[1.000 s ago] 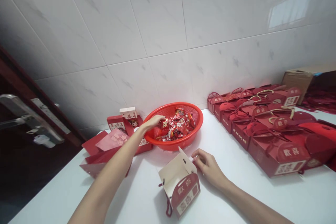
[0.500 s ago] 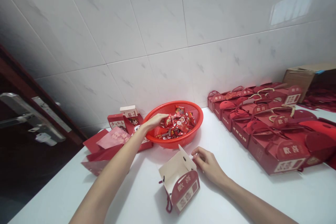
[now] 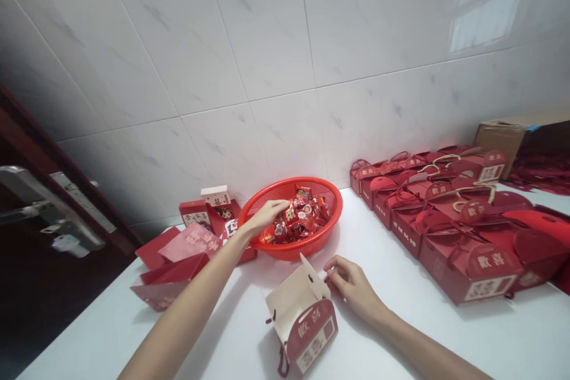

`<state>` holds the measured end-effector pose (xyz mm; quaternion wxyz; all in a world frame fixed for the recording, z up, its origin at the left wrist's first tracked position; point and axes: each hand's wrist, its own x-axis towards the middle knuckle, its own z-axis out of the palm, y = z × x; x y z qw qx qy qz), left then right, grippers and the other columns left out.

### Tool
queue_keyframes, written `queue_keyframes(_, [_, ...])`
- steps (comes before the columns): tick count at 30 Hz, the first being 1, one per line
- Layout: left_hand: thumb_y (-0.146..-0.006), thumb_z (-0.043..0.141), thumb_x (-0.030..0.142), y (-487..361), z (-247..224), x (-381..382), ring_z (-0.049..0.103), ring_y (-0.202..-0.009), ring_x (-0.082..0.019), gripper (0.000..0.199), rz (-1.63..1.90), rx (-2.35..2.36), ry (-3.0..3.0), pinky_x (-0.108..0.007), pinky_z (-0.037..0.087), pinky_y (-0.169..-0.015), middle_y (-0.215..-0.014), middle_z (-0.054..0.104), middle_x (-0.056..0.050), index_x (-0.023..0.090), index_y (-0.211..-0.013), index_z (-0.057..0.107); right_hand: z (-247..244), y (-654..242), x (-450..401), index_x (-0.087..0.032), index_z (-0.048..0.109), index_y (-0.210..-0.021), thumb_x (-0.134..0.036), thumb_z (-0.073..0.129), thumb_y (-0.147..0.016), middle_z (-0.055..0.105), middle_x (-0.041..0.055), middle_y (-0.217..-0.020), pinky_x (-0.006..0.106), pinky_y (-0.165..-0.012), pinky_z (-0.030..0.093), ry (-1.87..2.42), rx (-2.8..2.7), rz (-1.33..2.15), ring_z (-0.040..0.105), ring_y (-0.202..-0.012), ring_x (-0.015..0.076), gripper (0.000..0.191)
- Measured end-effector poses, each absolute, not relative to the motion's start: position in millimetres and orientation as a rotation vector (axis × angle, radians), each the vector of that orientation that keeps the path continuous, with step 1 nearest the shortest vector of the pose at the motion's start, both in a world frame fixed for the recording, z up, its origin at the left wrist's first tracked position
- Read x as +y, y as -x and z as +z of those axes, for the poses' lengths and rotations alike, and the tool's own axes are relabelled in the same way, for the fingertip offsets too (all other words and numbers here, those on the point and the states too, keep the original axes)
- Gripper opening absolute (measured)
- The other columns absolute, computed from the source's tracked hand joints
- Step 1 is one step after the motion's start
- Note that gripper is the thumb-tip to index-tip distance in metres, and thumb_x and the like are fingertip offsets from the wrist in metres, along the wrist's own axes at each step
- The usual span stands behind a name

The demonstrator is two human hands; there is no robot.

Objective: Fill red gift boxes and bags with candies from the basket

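My left hand reaches into a red plastic colander, its fingers together at a red wrapped candy. Its thumb is hidden. Many more red candy packets lie heaped around it. In front of the colander stands an open red gift box with a pale inside, raised flaps and a dark red cord loop at its left. Beside the box's right flap, my right hand is closed with curled fingers. A bit of red shows at its fingertips, too small to make out.
Rows of closed red gift boxes with cord handles fill the right of the white table. Behind them stands a cardboard box. Red cards and packets lie at left, near a dark door with a metal handle.
The view has tilted up slightly, so things sit lower. My left hand has shifted a little deeper over the candies. The fingers of my right hand have curled in more beside the box.
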<state>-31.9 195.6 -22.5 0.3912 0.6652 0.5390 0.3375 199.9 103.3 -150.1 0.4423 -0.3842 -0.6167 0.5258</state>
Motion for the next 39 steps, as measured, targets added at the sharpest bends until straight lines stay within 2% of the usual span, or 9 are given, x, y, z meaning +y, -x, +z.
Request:
queue_keyframes(3, [-0.071, 0.068, 0.063, 16.5, -16.7, 185.3, 0.041, -0.057, -0.01, 0.051, 0.896, 1.261, -1.678, -0.023, 0.038, -0.056, -0.06, 0.04, 0.005, 0.018, -0.06, 0.046, -145.2, -203.0, 106.0, -0.02, 0.058, -0.081, -0.043, 0.055, -0.084, 0.055, -0.0024, -0.057, 0.026, -0.051, 0.036, 0.923, -1.47, 1.341, 0.049, -0.052, 0.0146, 0.024])
queue_keyframes(6, [-0.073, 0.072, 0.058, -0.5, -10.1, 173.9, 0.053, -0.063, -0.012, 0.045, 0.856, 1.145, -1.648, -0.026, 0.047, -0.065, -0.067, 0.054, 0.002, 0.017, -0.065, 0.055, -131.3, -211.3, 109.1, -0.021, 0.058, -0.083, -0.052, 0.06, -0.082, 0.054, -0.0024, -0.06, 0.028, -0.054, 0.041, 0.902, -1.356, 1.308, 0.053, -0.056, 0.0154, 0.032])
queue_keyframes(14, [-0.084, 0.068, 0.045, -48.2, -7.0, 138.2, 0.07, -0.085, -0.022, 0.03, 0.527, 0.83, -1.862, -0.03, 0.054, -0.075, -0.092, 0.074, -0.007, 0.018, -0.095, 0.076, -89.6, -231.3, 100.9, -0.022, 0.059, -0.116, -0.055, 0.067, -0.08, 0.067, 0.0051, -0.091, 0.033, -0.068, 0.053, 0.706, -1.349, 1.352, 0.062, -0.069, 0.0172, 0.05])
queue_keyframes(21, [-0.083, 0.067, 0.044, -26.7, -0.4, 167.3, 0.069, -0.076, -0.021, 0.041, 0.659, 1.072, -1.985, -0.032, 0.053, -0.072, -0.096, 0.076, -0.01, 0.017, -0.113, 0.073, -88.5, -229.5, 98.0, -0.017, 0.067, -0.097, -0.059, 0.065, -0.081, 0.063, 0.0031, -0.076, 0.03, -0.06, 0.049, 0.769, -1.383, 1.344, 0.056, -0.062, 0.0146, 0.045])
queue_keyframes(25, [-0.078, 0.066, 0.04, 9.9, -1.8, 216.4, 0.068, -0.086, -0.023, 0.037, 0.901, 1.374, -1.933, -0.034, 0.053, -0.08, -0.101, 0.076, -0.011, 0.014, -0.102, 0.075, -94.4, -227.3, 100.1, -0.017, 0.063, -0.09, -0.061, 0.067, -0.078, 0.063, 0.002, -0.077, 0.03, -0.059, 0.051, 0.779, -1.291, 1.383, 0.061, -0.06, 0.0152, 0.046])
queue_keyframes(29, [-0.077, 0.066, 0.035, 18.8, -17.2, 242.4, 0.067, -0.101, -0.024, 0.032, 0.308, 1.457, -2.104, -0.031, 0.05, -0.091, -0.107, 0.076, -0.005, 0.019, -0.103, 0.076, -99.6, -225.1, 100.0, -0.018, 0.061, -0.092, -0.062, 0.068, -0.076, 0.063, 0.0007, -0.076, 0.031, -0.062, 0.053, 0.78, -1.252, 1.437, 0.064, -0.06, 0.0163, 0.048])
queue_keyframes(32, [-0.077, 0.069, 0.035, 12.8, -28.4, 247.1, 0.061, -0.118, -0.027, 0.045, -0.038, 1.604, -2.24, -0.032, 0.046, -0.1, -0.13, 0.068, -0.006, 0.023, -0.121, 0.07, -102.7, -224.8, 101.3, -0.018, 0.06, -0.092, -0.063, 0.072, -0.073, 0.067, 0.0014, -0.075, 0.032, -0.065, 0.054, 0.798, -1.217, 1.478, 0.065, -0.062, 0.0168, 0.05])
queue_keyframes(35, [-0.068, 0.077, 0.028, 13.0, -32.5, 249.2, 0.055, -0.126, -0.034, 0.058, -0.183, 1.936, -2.253, -0.039, 0.046, -0.102, -0.14, 0.059, -0.008, 0.028, -0.125, 0.067, -103.9, -226.2, 102.9, -0.019, 0.059, -0.092, -0.064, 0.075, -0.068, 0.069, 0.0022, -0.073, 0.033, -0.068, 0.054, 0.833, -1.18, 1.501, 0.067, -0.064, 0.0178, 0.053])
queue_keyframes(39, [-0.064, 0.073, 0.01, 25.6, -32.1, 251.7, 0.053, -0.126, -0.043, 0.05, -0.158, 2.208, -2.192, -0.047, 0.048, -0.098, -0.132, 0.062, -0.02, 0.018, -0.113, 0.074, -100.9, -228.5, 102.4, -0.019, 0.059, -0.089, -0.063, 0.078, -0.065, 0.071, 0.0027, -0.074, 0.033, -0.068, 0.054, 0.868, -1.118, 1.529, 0.069, -0.062, 0.0189, 0.053])
